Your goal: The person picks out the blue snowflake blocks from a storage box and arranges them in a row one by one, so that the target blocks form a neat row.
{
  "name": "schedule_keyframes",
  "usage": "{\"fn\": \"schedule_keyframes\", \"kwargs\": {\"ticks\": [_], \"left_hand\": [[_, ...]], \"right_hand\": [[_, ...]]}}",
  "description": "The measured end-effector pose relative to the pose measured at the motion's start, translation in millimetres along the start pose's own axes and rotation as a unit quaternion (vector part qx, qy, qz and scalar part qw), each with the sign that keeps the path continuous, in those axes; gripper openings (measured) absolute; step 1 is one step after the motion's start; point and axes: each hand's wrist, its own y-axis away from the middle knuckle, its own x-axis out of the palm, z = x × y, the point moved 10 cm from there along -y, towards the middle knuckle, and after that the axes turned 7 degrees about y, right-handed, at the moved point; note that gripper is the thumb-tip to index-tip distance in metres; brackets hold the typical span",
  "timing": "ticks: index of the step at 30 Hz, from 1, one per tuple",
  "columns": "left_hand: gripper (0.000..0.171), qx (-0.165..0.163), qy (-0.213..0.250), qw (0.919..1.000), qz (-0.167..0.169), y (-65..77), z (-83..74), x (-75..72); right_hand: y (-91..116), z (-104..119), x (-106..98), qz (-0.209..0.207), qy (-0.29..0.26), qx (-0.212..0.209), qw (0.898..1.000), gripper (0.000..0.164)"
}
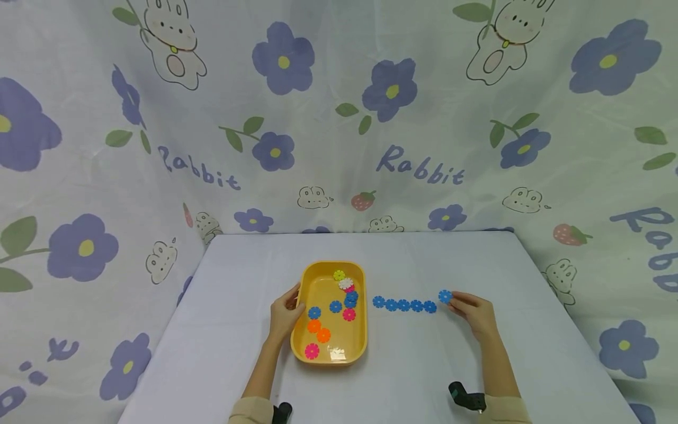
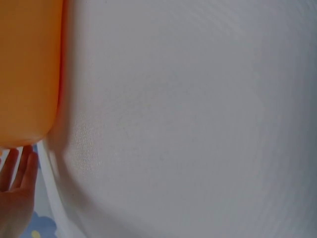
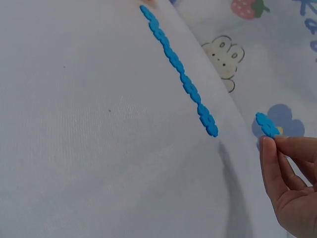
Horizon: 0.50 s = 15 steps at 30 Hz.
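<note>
My right hand pinches a blue snowflake-shaped building disc between thumb and fingertips; the right wrist view has this disc held up off the cloth. Just left of it, a row of several blue discs lies on the table, edges touching. At the yellow tray's left side, my left hand grips the rim, its thumb over the edge. Inside the tray lie loose discs: blue ones, orange ones, pink ones, a white one and a yellow-green one.
A white cloth covers the table. Printed curtains with flowers and rabbits hang behind and at both sides. Dark wrist-worn devices show near the sleeves at the front.
</note>
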Motion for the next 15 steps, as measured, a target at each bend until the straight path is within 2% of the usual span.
{"fn": "schedule_keyframes", "kwargs": {"ticks": [7, 15], "left_hand": [[0.048, -0.007, 0.008, 0.9999, 0.001, 0.5, 0.7, 0.0], [0.048, 0.001, 0.003, 1.0000, 0.000, 0.5, -1.5, 0.3]], "right_hand": [[-2.6, -7.2, -12.0, -0.016, 0.034, 0.014, 0.999, 0.044], [-4.7, -18.7, -14.7, -0.025, 0.072, 0.041, 0.996, 0.042]]}}
